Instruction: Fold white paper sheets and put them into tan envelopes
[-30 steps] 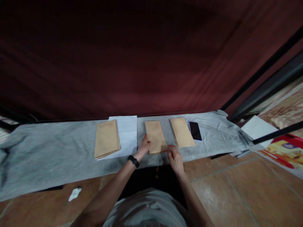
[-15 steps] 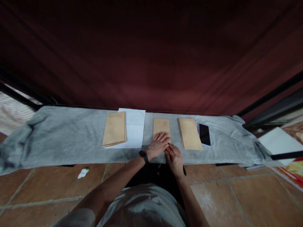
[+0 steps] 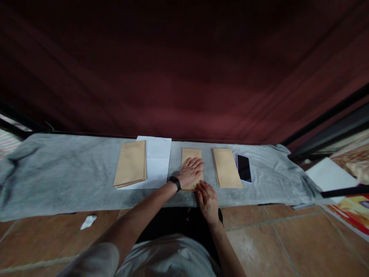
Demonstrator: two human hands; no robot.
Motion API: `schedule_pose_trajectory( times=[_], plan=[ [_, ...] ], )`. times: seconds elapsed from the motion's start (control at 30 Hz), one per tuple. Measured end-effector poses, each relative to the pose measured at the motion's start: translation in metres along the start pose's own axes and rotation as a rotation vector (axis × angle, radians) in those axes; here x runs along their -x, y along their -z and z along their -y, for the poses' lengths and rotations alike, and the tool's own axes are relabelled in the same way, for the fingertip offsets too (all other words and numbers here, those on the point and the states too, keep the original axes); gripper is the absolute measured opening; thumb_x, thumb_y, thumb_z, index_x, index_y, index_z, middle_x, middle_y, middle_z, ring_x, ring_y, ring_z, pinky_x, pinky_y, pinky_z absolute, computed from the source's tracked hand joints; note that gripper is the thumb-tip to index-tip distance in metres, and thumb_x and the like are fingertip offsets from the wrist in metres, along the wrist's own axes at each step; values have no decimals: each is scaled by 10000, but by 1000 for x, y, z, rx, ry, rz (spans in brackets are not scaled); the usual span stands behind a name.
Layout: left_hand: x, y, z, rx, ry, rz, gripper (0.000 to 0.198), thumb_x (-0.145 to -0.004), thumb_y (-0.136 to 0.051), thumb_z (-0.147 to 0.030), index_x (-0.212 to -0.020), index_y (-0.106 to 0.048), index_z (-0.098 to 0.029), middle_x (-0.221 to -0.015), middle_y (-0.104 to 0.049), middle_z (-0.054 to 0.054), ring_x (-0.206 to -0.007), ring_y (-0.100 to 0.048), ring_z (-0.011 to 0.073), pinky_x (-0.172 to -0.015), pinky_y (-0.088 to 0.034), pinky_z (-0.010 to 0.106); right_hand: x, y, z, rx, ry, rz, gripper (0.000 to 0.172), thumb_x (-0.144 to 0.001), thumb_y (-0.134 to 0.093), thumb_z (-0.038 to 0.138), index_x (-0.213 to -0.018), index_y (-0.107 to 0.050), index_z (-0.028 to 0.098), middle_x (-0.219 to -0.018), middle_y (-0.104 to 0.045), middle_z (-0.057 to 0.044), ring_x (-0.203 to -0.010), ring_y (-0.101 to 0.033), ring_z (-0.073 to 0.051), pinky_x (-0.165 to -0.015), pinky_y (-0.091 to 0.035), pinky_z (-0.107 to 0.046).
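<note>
A brown paper envelope lies on the grey cloth in front of me. My left hand, with a black band at the wrist, rests flat across the envelope's middle, fingers extended. At the near right corner of the same envelope is my right hand; its fingers are stretched out and the tips touch the edge. To the left, a small stack of brown envelopes overlaps white paper sheets. On the right, another few brown envelopes lie beside a dark-screened phone.
The grey cloth covers a long narrow bench against a dark red curtain. Dark metal bars stand at the right. A crumpled white tissue lies on the tiled floor.
My left hand has slid further up the envelope, away from the near edge, and has come apart from my right hand. The view has shifted slightly.
</note>
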State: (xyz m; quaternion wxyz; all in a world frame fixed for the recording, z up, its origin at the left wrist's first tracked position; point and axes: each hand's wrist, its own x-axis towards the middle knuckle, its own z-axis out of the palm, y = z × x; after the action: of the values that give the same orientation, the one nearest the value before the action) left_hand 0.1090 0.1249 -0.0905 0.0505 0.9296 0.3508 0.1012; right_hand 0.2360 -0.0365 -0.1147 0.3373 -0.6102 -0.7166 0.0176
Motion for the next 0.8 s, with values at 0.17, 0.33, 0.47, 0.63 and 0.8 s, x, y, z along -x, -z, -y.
schedule_pose_trajectory(
  times=[0.17,0.33,0.47,0.63,0.8],
  plan=[
    [-27,-6,15,3,60,-44,535,-1037,-326,-441,-1517,-403,-218,-1602,-376,51,-1507,-256,213,-1243,-138,456,-2,1,1,-1,-2,6,368,-1037,-427,277,-1350,-612,226,-1405,-615,-91,-1298,-567,-257,-1094,-449,-509],
    [-43,-9,23,13,157,-64,549,-1025,-343,-434,-1521,-397,-207,-1601,-377,57,-1503,-268,228,-1239,-161,460,-4,3,2,4,-1,7,363,-1034,-442,280,-1350,-611,224,-1404,-615,-92,-1296,-568,-258,-1091,-452,-508],
    [-41,-10,24,-2,131,-45,567,-1024,-354,-452,-1524,-392,-189,-1615,-346,69,-1509,-252,237,-1240,-154,458,-4,2,2,9,4,7,363,-1037,-432,277,-1346,-613,222,-1399,-619,-96,-1290,-572,-251,-1097,-444,-506],
    [-21,-9,26,-16,-40,7,537,-1047,-310,-435,-1536,-362,-219,-1627,-325,43,-1514,-233,203,-1244,-125,434,-3,2,1,-10,-4,5,362,-1037,-428,270,-1345,-614,231,-1394,-624,-87,-1289,-571,-247,-1100,-440,-501],
    [6,-7,21,15,-167,44,517,-1061,-284,-399,-1543,-342,-224,-1636,-304,32,-1518,-213,159,-1244,-106,379,-3,1,0,-26,4,1,371,-1038,-403,257,-1341,-616,232,-1374,-637,-92,-1293,-567,-239,-1102,-440,-497]
  ],
)
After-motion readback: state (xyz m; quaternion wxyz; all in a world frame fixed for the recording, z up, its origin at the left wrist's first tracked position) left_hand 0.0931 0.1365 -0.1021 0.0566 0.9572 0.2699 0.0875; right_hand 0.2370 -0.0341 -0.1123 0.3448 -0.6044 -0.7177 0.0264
